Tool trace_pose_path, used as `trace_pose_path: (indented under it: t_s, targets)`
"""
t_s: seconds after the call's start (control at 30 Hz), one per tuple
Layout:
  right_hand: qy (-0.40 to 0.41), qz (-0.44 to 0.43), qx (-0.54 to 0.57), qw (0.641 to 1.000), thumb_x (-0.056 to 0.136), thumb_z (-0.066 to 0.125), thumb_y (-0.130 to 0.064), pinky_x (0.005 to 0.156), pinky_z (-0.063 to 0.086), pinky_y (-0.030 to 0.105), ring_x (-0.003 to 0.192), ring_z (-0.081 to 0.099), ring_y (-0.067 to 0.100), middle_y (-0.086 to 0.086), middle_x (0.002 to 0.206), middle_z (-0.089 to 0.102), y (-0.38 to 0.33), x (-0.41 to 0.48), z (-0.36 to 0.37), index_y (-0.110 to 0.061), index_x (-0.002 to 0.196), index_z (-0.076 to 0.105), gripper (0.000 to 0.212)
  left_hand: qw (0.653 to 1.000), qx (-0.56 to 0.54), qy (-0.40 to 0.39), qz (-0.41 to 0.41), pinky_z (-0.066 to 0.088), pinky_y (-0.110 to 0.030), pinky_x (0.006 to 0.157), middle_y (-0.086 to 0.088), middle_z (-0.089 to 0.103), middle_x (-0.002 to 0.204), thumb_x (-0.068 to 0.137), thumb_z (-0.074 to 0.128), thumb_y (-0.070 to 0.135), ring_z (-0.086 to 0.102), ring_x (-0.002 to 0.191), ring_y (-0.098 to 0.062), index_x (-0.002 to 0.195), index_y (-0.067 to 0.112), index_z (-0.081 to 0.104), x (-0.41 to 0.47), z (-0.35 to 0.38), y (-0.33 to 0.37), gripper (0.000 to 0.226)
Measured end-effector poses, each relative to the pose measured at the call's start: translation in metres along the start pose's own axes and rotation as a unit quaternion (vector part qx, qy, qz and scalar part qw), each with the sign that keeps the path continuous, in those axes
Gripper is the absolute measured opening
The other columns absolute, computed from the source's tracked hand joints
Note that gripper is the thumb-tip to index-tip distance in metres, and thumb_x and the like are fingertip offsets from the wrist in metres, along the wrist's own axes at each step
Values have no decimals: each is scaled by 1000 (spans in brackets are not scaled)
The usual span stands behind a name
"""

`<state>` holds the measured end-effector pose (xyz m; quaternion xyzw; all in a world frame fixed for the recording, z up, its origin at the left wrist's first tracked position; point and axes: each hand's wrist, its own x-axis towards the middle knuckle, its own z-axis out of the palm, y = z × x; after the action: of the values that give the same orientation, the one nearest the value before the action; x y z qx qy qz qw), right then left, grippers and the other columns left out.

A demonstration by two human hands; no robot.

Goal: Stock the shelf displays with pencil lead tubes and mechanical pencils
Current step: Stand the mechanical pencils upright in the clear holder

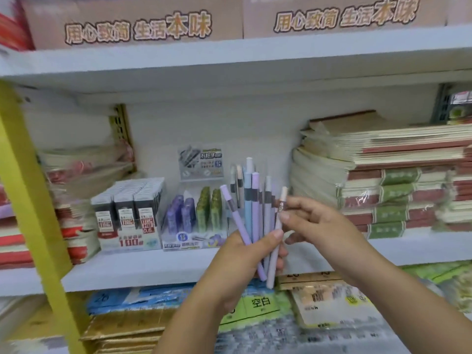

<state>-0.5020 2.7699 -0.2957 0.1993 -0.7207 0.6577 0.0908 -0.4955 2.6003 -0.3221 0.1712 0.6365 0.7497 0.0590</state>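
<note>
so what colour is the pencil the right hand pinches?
The pencil is pale lilac-grey with a cream top; head view.

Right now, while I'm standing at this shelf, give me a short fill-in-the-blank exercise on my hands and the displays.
1. The left hand grips a bunch of mechanical pencils with their capped ends pointing ____.
2. The right hand pinches just ____ pale pencil from the bunch.
3. In the lead tube display, the purple tubes stand to the ____ of the green tubes.
4. The stacked notebooks lie at the ____ end of the shelf.

Missing words: up; one; left; right.
</note>
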Motion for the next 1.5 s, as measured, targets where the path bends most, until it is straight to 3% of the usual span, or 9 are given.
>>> trace_pose_path:
  t_s: [0.1, 0.23, 0.4, 0.67, 0.8, 0.93, 1.13, 1.33, 1.5]
  targets:
    - [10, 6, -3, 1000, 89, 64, -17, 69, 53, 18, 78, 67, 7, -1, 89, 75, 4, 5, -1, -18, 103, 68, 15, 1000, -11, 10, -10, 57, -25, 64, -8, 75, 80, 74, 74, 37, 69, 67, -17, 89, 24, 80, 4, 0, -5, 21]
    - [15, 9, 13, 1000, 93, 59, -20, 79, 53, 27, 84, 70, 15, 5, 93, 75, 7, 8, 1, -19, 109, 65, 17, 1000, -17, -9, -8, 56, -23, 65, -9, 77, 91, 80, 72, 31, 72, 73, -16, 95, 27, 79, 0, -5, -10, 17]
    - [53, -15, 60, 997, 90, 61, -12, 72, 54, 27, 80, 70, 17, 4, 89, 74, 10, 15, 9, -15, 104, 67, 16, 1000, -11, 1, -4, 57, -24, 68, -11, 78, 97, 80, 71, 30, 73, 76, -18, 98, 30, 78, -1, -20, -7, 19]
    - [104, -102, 97, 985, 86, 63, 0, 66, 57, 26, 86, 72, 22, 7, 80, 73, -6, 33, 22, -25, 119, 51, 42, 994, -2, 109, 12, 58, -28, 57, -9, 78, 87, 93, 65, 18, 69, 60, -15, 102, 8, 69, -1, -41, 2, 14]
    - [161, -189, 28, 968, 88, 61, 4, 68, 59, 27, 83, 72, 19, 9, 89, 71, -33, 55, 15, -24, 113, 53, 39, 985, -7, 168, 39, 57, -26, 55, -6, 76, 78, 93, 65, 18, 63, 54, -15, 99, 6, 69, 2, -56, 5, 14]
    - [129, -224, -92, 962, 86, 63, 4, 66, 59, 28, 78, 71, 17, 3, 89, 63, -45, 77, 14, -33, 102, 52, 42, 982, -13, 183, 36, 55, -28, 55, -7, 75, 77, 93, 65, 20, 60, 54, -15, 97, 8, 70, 6, -65, 4, 13]
    - [51, -190, -211, 958, 85, 66, -3, 78, 54, 53, 71, 69, 22, 0, 85, 62, -24, 89, 30, -38, 98, 51, 40, 983, 13, 185, 16, 52, -24, 51, -3, 77, 79, 94, 65, 24, 61, 53, -13, 71, 23, 78, 10, -64, 2, 26]
    - [39, -187, -260, 947, 85, 69, -10, 74, 56, 48, 71, 68, 17, -3, 86, 63, -14, 93, 32, -38, 100, 48, 39, 983, 8, 185, 17, 50, -21, 49, -5, 78, 82, 93, 65, 23, 61, 54, -13, 85, 16, 73, 11, -62, 4, 13]
    - [47, -191, -302, 933, 83, 73, -14, 71, 57, 39, 67, 66, 11, -5, 77, 63, -8, 99, 33, -42, 100, 43, 44, 984, 21, 174, 16, 50, -21, 49, -4, 78, 84, 93, 65, 26, 61, 56, -13, 83, 18, 74, 9, -62, 3, 16]
